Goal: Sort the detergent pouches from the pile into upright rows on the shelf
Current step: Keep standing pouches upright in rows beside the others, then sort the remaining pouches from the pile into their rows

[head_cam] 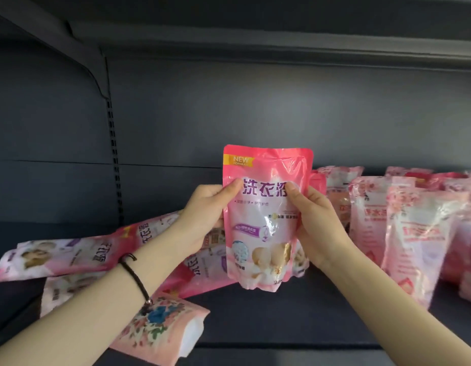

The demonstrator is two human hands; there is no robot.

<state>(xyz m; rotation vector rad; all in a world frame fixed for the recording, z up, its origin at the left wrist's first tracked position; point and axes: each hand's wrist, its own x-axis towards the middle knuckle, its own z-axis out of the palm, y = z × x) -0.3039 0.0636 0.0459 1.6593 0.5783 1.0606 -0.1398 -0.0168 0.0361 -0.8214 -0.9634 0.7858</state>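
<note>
The left hand (202,215) grips the left edge of a pink detergent pouch (260,223), thumb pressed on the printed front and the other fingers curled out of sight behind it. The right hand (316,220) grips the opposite edge in the same way, its thumb on the front near the large purple lettering. Between the two hands the pouch stands upright and faces the camera, with a yellow "NEW" tag at its top left corner. Its bottom edge sits low over the dark shelf (295,318), though whether it touches the deck cannot be told. A black cord band (134,276) circles the left wrist. To the left, behind and under the left forearm, the pile (70,254) of similar pink pouches lies flat and overlapping. At the near left edge of the shelf lies a floral pouch (160,326) with a blue flower on it. To the right of the held pouch, upright rows (414,233) of pink pouches stand close together, running from near to far. Behind everything rises the dark back panel (229,107), with a slotted post (114,159) at the far left.
</note>
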